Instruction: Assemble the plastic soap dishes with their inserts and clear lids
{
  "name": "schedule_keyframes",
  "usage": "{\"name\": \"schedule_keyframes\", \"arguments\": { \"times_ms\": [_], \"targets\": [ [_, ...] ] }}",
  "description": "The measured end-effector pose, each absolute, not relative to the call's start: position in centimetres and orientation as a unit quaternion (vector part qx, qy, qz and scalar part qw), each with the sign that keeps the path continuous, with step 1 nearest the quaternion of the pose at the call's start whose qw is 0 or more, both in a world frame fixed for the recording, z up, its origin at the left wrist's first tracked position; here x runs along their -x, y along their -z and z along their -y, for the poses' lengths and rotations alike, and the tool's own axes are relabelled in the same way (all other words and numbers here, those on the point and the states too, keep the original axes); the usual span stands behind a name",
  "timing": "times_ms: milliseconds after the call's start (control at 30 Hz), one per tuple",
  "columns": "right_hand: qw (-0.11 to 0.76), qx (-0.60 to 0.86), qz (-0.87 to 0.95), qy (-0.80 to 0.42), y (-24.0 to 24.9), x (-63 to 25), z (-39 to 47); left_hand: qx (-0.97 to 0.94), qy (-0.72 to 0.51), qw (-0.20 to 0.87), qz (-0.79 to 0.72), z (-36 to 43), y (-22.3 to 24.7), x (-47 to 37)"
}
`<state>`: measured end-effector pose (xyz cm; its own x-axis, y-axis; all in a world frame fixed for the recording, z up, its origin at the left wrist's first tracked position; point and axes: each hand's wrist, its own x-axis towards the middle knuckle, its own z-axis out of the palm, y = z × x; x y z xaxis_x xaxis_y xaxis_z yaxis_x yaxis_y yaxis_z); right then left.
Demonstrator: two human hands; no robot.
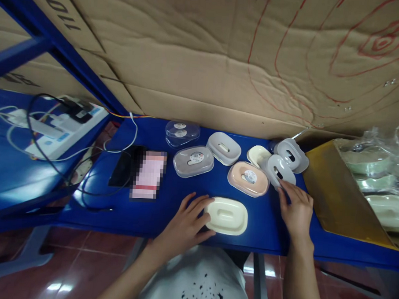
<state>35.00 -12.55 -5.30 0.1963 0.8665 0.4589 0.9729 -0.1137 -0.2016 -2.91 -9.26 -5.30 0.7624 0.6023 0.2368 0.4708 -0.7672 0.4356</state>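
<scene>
A cream oval soap dish with a raised bar in its middle lies flat near the table's front edge. My left hand has its fingers and thumb around the dish's left end. At the right, my right hand pinches the near rim of a pale grey soap dish part with a slot. That part leans against another pale grey slotted one. Beside it are a peach soap dish under a labelled clear lid and a small cream part, partly hidden.
A grey lidded dish, a pale slotted one and clear lids stand farther back. A phone lies left, near cables and a power strip. An open carton with wrapped green dishes stands right; cardboard lines the back.
</scene>
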Motion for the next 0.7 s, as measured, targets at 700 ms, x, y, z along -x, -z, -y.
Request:
{"name": "schedule_keyframes", "arguments": {
  "times_ms": [700],
  "targets": [
    [0.248, 0.495, 0.831, -0.044, 4.4, -23.7, 17.2, -0.900, -0.230, 0.207, -0.306, 8.1, 6.7, 4.2]
  ]
}}
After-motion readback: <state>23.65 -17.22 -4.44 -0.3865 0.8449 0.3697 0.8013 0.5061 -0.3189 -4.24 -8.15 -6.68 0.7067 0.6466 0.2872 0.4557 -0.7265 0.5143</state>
